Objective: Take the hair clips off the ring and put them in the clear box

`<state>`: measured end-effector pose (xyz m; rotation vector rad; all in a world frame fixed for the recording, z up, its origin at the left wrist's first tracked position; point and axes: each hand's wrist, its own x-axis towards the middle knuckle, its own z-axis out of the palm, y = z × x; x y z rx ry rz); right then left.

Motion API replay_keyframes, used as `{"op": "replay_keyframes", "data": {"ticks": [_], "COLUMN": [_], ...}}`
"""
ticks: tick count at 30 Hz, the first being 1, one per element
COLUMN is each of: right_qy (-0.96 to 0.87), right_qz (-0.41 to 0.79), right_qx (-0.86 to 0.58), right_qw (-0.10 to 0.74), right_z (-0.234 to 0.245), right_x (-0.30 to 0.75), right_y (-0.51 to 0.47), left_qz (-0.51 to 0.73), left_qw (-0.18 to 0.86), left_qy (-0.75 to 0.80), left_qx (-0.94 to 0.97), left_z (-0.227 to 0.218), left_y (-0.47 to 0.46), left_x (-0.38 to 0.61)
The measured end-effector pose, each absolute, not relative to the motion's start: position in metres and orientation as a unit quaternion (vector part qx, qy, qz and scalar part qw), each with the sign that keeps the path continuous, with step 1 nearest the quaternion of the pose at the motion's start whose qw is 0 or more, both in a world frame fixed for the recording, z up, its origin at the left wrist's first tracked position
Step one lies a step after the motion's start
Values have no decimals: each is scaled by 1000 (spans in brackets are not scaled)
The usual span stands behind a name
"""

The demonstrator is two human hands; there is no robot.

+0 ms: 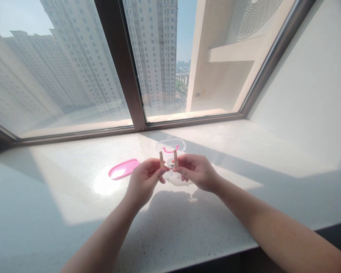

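Gold in colour and thin, one small piece (161,159) stood up in the left hand (142,179), and a second small piece (175,158) stood up in the right hand (199,172). Both were over the pale, speckled sill (165,227), side by side with a little gap between them. They seemed to be held up straight and near each other so the person could see both at once. The left grip was closed, with the thumb and fingers pinching the low part, so the top poked out. The right grip was closed on its piece in much the same way. Just past the hands sat a clear case (159,145) with a pink handle (170,152), perhaps there to be easy to reach. The hands hid some of it. A pink oval tray (124,169) lay beside the left hand, maybe to leave room in the middle.
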<state>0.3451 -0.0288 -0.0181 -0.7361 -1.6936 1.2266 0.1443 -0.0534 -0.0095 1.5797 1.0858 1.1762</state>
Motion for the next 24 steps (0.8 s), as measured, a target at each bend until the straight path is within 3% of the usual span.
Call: {"op": "replay_keyframes", "data": {"ticks": [24], "right_qy": [-683], "right_qz": [489], "right_qx": [-314], "right_qw": [443], "right_z": [-17], "right_x": [345], "right_y": [-29], "left_qz": [466], "left_qw": [428], "left_qy": [443], "left_qx": [635], "left_z": [-8], "left_y": [-54], "left_x": [145]}}
